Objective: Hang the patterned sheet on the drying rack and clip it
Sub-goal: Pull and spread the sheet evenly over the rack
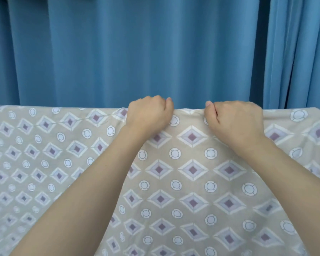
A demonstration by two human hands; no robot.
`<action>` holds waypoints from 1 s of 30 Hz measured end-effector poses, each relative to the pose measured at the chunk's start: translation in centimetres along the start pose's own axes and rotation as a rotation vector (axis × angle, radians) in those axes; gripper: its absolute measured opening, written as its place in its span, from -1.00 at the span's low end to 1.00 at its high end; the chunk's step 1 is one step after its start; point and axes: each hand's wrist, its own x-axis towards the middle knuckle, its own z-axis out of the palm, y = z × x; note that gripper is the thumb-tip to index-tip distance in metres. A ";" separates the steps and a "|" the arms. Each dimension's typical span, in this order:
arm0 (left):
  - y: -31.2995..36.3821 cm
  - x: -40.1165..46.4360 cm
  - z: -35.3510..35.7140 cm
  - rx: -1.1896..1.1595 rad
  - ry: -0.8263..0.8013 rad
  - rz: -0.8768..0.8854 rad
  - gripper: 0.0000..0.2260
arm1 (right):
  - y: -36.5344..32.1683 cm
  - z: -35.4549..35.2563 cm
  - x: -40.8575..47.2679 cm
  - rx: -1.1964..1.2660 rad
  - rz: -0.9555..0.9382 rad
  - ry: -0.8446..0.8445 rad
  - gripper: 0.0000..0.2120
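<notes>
Both hands, left hand and right hand, grip patterned sheet top edge.

This looks like a room in a home. Long blue curtains hang in folds across the whole back. In front of them a soft bed sheet with diamonds and circles hangs spread out.

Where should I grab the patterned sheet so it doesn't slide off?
Probably grab the patterned sheet at its top fold, coming from above on the near side, like the left hand and right hand do now. The cloth bends over a straight line there and hangs down, so curled fingers can pinch it. The rack underneath is hidden.
</notes>
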 end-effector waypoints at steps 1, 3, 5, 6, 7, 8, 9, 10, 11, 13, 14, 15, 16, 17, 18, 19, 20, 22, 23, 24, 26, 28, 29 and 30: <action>-0.1 0.4 -0.3 -0.012 -0.062 0.006 -0.58 | -0.1 -0.1 0.2 0.011 0.014 -0.035 -0.48; -0.5 1.0 -0.7 -0.039 -0.147 0.011 -0.60 | -0.7 -0.4 0.6 0.075 0.032 -0.062 -0.53; -0.9 1.1 -0.8 -0.080 -0.181 0.021 -0.57 | -2.0 -0.5 1.1 0.129 -0.008 -0.068 -0.59; -0.9 1.0 -0.8 -0.110 -0.179 0.033 -0.56 | -2.8 -0.5 1.3 0.161 -0.037 -0.090 -0.60; -1.1 0.7 -0.8 -0.139 -0.168 0.038 -0.57 | -3.5 -0.5 1.6 0.188 -0.055 -0.126 -0.58; -1.5 0.4 -0.7 -0.153 -0.148 0.034 -0.58 | -4.0 -0.4 1.8 0.198 -0.055 -0.168 -0.55; -2.3 0.0 -0.5 -0.132 -0.112 0.020 -0.59 | -4.3 -0.5 2.1 0.189 -0.041 -0.205 -0.52; -3.6 -0.3 -0.2 -0.072 -0.047 -0.002 -0.60 | -4.4 -0.5 2.3 0.168 -0.020 -0.227 -0.49; -5.1 -0.8 0.0 -0.005 0.042 -0.023 -0.60 | -4.4 -0.6 2.4 0.144 0.008 -0.234 -0.48; -8.2 -1.7 0.1 0.037 0.171 -0.033 -0.61 | -4.3 -0.6 2.3 0.115 0.060 -0.240 -0.49; -9.2 -2.1 0.0 0.026 0.175 -0.015 -0.61 | -4.4 -0.8 2.3 0.116 0.078 -0.254 -0.50; -10.0 -2.1 -0.1 0.022 0.164 0.004 -0.60 | -4.8 -1.0 2.5 0.129 0.087 -0.269 -0.52; -10.3 -1.7 -0.3 0.021 0.140 -0.004 -0.58 | -5.5 -1.2 2.7 0.151 0.086 -0.280 -0.54; -10.3 -1.1 -0.6 0.030 0.098 -0.030 -0.56 | -6.4 -1.4 2.9 0.173 0.075 -0.289 -0.56; -10.2 -0.4 -0.9 0.032 0.052 -0.057 -0.55 | -7.6 -1.5 3.0 0.199 0.052 -0.287 -0.58; -9.9 0.2 -1.0 0.027 0.008 -0.058 -0.55 | -9.0 -1.5 3.1 0.235 0.024 -0.275 -0.59; -9.7 0.7 -1.2 0.011 -0.033 -0.038 -0.55 | -10.6 -1.4 3.3 0.280 -0.004 -0.260 -0.59; -9.8 1.1 -1.4 -0.066 -0.098 0.025 -0.55 | -13.5 -1.2 4.0 0.354 -0.043 -0.237 -0.61; -10.2 1.0 -1.4 -0.128 -0.128 0.052 -0.57 | -14.7 -0.9 4.4 0.364 -0.050 -0.236 -0.62; -11.2 0.8 -1.5 -0.226 -0.145 0.061 -0.63 | -15.7 -0.7 4.8 0.366 -0.052 -0.239 -0.62; -14.5 0.4 -1.6 -0.398 -0.103 0.060 -0.77 | -17.1 0.1 4.9 0.304 -0.041 -0.227 -0.59; -19.2 -0.1 -1.3 -0.377 0.039 0.048 -0.81 | -17.6 1.3 4.3 0.182 -0.042 -0.083 -0.55; -21.8 -0.5 -0.9 -0.329 0.112 0.051 -0.79 | -17.8 1.6 3.8 0.141 -0.021 -0.017 -0.54; -24.0 -0.9 -0.7 -0.296 0.155 0.069 -0.75 | -18.0 1.8 3.5 0.126 0.004 0.035 -0.54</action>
